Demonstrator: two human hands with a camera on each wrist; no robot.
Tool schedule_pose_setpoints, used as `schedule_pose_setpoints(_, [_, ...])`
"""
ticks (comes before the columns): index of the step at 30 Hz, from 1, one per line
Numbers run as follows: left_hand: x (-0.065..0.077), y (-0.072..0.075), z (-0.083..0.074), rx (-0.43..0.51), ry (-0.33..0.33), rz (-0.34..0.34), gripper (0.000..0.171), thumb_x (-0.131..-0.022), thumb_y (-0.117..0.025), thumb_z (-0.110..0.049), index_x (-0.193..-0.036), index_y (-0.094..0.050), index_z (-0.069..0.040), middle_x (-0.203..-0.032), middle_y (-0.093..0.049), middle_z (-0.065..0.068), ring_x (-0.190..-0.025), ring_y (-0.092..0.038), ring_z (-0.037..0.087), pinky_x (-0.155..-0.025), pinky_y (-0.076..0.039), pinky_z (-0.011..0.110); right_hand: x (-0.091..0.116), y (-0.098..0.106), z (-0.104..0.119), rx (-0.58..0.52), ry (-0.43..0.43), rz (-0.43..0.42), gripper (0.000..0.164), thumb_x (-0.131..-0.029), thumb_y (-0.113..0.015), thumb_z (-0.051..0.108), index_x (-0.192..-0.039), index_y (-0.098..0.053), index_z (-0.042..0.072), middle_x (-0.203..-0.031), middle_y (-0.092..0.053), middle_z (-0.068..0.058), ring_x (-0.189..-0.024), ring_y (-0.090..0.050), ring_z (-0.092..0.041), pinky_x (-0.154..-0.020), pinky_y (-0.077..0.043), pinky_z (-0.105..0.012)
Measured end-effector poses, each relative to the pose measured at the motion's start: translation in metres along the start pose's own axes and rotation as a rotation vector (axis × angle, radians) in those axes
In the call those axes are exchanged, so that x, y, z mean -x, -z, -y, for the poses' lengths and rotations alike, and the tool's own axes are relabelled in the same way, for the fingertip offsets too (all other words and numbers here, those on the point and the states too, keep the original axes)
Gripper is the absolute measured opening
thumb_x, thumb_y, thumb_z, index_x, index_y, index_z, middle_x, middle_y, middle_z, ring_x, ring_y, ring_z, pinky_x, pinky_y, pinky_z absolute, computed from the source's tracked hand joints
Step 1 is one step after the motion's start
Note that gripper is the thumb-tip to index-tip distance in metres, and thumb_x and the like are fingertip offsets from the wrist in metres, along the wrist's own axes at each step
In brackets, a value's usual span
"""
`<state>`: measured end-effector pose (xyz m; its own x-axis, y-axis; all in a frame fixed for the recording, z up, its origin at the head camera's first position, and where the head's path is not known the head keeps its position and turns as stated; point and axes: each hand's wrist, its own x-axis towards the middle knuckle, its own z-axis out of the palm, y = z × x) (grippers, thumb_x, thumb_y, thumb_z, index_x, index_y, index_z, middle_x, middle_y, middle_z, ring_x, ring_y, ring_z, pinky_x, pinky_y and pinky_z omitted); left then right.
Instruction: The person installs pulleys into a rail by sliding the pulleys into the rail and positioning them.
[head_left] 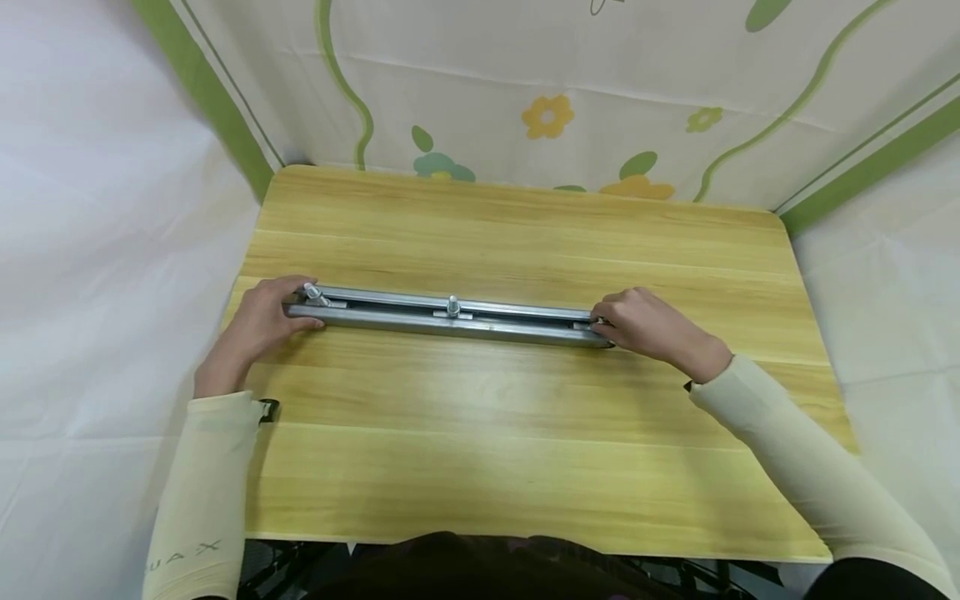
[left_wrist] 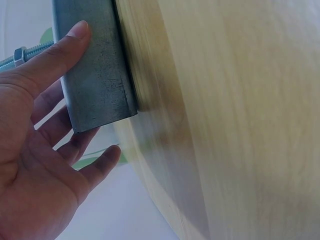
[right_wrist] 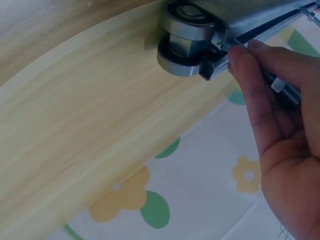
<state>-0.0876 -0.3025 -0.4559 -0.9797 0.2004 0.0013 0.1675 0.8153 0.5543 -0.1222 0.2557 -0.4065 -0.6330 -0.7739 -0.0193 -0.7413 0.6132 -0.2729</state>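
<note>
A long grey metal channel rail [head_left: 390, 320] lies crosswise on the table, its slot facing up. My left hand [head_left: 262, 319] grips its left end, thumb on the near side; in the left wrist view the thumb lies along the rail's flat face [left_wrist: 100, 75] with the fingers behind. Beside that hand a bolt [head_left: 315, 293] leans out of the slot; another bolt [head_left: 453, 307] stands upright mid-rail. At the right end, my right hand [head_left: 647, 323] pinches the threaded bolt [right_wrist: 284, 90] of a roller [right_wrist: 182, 65], whose two wheels show outside the rail's end.
The wooden table [head_left: 480, 467] extends in front of and behind the rail. A white cloth backdrop [head_left: 465, 92] with flowers and green vines hangs at its far edge. White cloth [head_left: 97, 250] also hangs at the left and right sides.
</note>
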Motion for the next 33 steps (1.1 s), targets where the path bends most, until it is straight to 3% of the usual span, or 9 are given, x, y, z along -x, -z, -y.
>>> schedule_pose_setpoints(12, [-0.001,0.001,-0.001,0.011,0.002,-0.001,0.067,-0.071,-0.085,-0.017,-0.130,-0.060,0.001,-0.133,-0.058,0.028,-0.123,-0.049,0.048,-0.105,-0.036,0.061,-0.015,-0.002,0.006,-0.009,0.033,-0.029,0.006,-0.085,-0.072,0.010,-0.087,-0.074,0.005,-0.077,-0.070,-0.002,-0.059,-0.055,-0.003,-0.053,-0.051,-0.025])
schedule_pose_setpoints(26, [-0.001,-0.002,0.000,0.007,-0.005,0.009,0.067,-0.071,-0.085,-0.018,-0.131,-0.060,0.002,-0.133,-0.058,0.028,-0.123,-0.049,0.048,-0.104,-0.036,0.061,-0.024,-0.007,0.014,-0.006,0.005,-0.018,0.007,-0.085,-0.073,0.012,-0.085,-0.073,0.005,-0.077,-0.070,-0.001,-0.056,-0.053,-0.003,-0.051,-0.049,-0.024])
schedule_pose_setpoints(33, [0.000,0.000,0.001,-0.003,0.005,0.018,0.069,-0.072,-0.085,-0.018,-0.132,-0.058,0.002,-0.135,-0.056,0.028,-0.124,-0.048,0.049,-0.104,-0.036,0.063,-0.022,-0.004,0.015,-0.042,-0.021,-0.037,0.030,-0.086,-0.073,0.029,-0.098,-0.073,0.002,-0.082,-0.069,-0.002,-0.060,-0.057,-0.005,-0.053,-0.052,-0.025])
